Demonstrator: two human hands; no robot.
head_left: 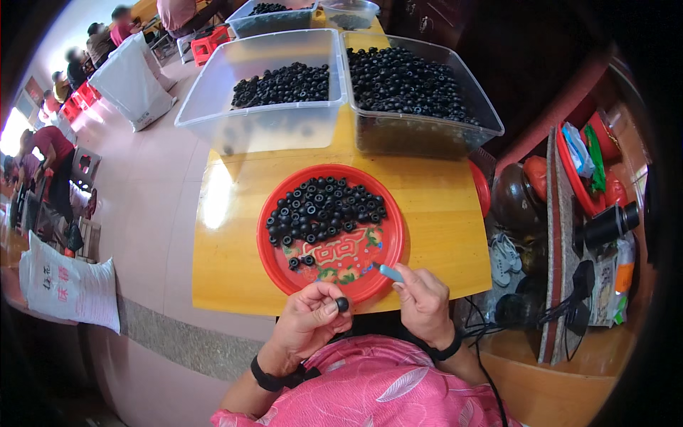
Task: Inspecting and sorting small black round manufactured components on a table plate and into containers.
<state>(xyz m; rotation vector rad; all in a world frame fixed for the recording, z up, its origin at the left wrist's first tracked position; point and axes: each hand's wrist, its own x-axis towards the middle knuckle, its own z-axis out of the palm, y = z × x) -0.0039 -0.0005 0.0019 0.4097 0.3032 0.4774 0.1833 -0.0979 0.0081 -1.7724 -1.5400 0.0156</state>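
Pink patterned fabric fills the lower edge, and both forearms rise out of it, each with a dark wristband. Nearest is the left hand [307, 322], curled and pinching a small black ring [342, 304] between thumb and fingertips. Just beside it the right hand [425, 304] grips a thin blue tool [390, 272], whose tip reaches over the rim of the red plate [388, 250]. More black rings are heaped on the plate's far half (its printed pattern is partly covered). It sits on a yellow table [441, 213], near its front edge. Beyond stand two clear bins [334, 107] of black rings. Right of the table, clutter is dim and hard to make out; distant people at left are blurred.
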